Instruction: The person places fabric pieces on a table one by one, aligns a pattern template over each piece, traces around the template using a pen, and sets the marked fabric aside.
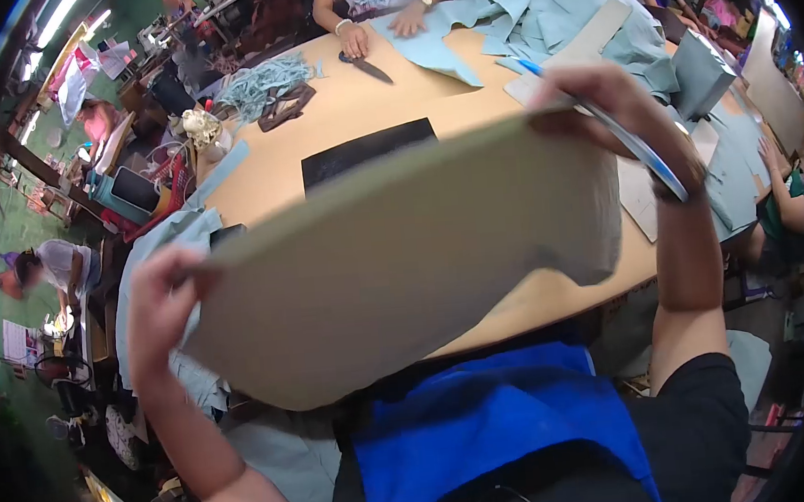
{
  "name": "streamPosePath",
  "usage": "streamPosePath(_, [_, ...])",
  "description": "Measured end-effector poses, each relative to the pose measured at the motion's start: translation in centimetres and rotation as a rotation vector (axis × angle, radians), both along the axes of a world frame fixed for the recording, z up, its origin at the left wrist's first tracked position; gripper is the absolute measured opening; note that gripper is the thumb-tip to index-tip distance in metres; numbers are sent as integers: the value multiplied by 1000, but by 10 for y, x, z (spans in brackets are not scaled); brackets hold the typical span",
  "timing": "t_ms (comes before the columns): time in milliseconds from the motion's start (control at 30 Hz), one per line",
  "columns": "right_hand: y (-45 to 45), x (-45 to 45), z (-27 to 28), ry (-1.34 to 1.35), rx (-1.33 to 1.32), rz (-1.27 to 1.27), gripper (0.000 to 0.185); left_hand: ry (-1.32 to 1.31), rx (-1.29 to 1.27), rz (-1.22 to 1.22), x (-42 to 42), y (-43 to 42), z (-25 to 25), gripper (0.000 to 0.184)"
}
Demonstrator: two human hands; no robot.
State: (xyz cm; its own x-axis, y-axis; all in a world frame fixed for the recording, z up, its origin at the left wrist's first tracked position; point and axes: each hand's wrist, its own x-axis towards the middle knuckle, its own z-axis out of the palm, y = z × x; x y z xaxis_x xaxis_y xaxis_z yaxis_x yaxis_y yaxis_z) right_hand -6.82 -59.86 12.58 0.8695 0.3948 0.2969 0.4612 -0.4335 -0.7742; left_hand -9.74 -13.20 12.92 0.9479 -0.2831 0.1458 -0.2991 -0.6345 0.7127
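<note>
A large grey-brown sheet [403, 260], stiff-looking with a notch in its lower right edge, is held up in front of me over the table. My left hand [165, 303] grips its left end, fingers closed on the upper corner. At the upper right corner, my right hand [608, 107] is closed on the sheet too. A long blue-and-white pen [638, 149] lies across that same hand, its blue end sticking out past the fingers. Behind the sheet, a black rectangular piece [366, 152] rests on the table and is partly hidden.
The wooden table [467, 118] carries a knife [367, 68], shredded pale-blue strips [266, 84] and heaped pale-blue material [544, 18]. Across it, a person's hands [412, 21] rest near a pale-blue piece. Another person's arm [783, 178] reaches in from the right.
</note>
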Motion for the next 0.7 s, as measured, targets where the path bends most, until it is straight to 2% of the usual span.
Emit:
streamPosePath(67, [-9,57,-5,-101,-317,8,14,22,154,-26,77,-5,-16,19])
streamPosePath(100, [-8,82,-10,-158,-426,-59,16,19,303,-64,115,-8,-24,20])
streamPosePath(133, [-8,109,-15,-216,-534,-131,19,-17,281,-65,146,-15,-34,20])
streamPosePath(167, [-12,142,-24,-202,-450,-201,17,100,271,52,172,-28,-33,20])
streamPosePath(200, [-16,171,-29,-187,-365,-266,17,47,248,64,202,-33,-37,17])
streamPosePath(233, [-22,194,-26,-437,-264,-365,16,-86,172,86,229,-39,-37,14])
streamPosePath(267, [-25,208,-22,-686,-158,-458,17,-231,-22,176,240,-57,-27,18])
streamPosePath(300, [-18,195,-2,-595,-46,-522,14,-515,-94,155,252,-62,-17,22])
streamPosePath(333, [-28,224,-2,-723,38,-517,19,-773,-198,186,275,-64,-8,19])
streamPosePath(367, [-26,217,8,-698,276,-435,16,-984,-138,317,272,-73,12,14])
streamPosePath(400, [-23,202,23,-662,512,-350,21,-1016,-236,312,260,-82,28,11])
streamPosePath(433, [-21,189,26,-661,528,-341,23,-945,-335,345,229,-97,39,13])
streamPosePath(467, [-17,172,27,-661,546,-332,24,-1074,-383,192,238,-84,34,14])
streamPosePath(500, [-7,151,23,-872,427,-347,25,-1150,-376,131,224,-90,27,14])
streamPosePath(533, [-12,147,10,-862,369,-311,19,-1227,-370,68,202,-95,19,14])
streamPosePath(600, [-37,144,-32,-846,255,-238,24,-1321,-86,81,176,-87,-17,14])
streamPosePath(667, [-39,121,-79,-725,132,-255,27,-1124,28,118,149,-78,-81,15])
streamPosePath(700, [-42,113,-109,-532,193,-242,25,-989,-29,105,144,-72,-122,16])
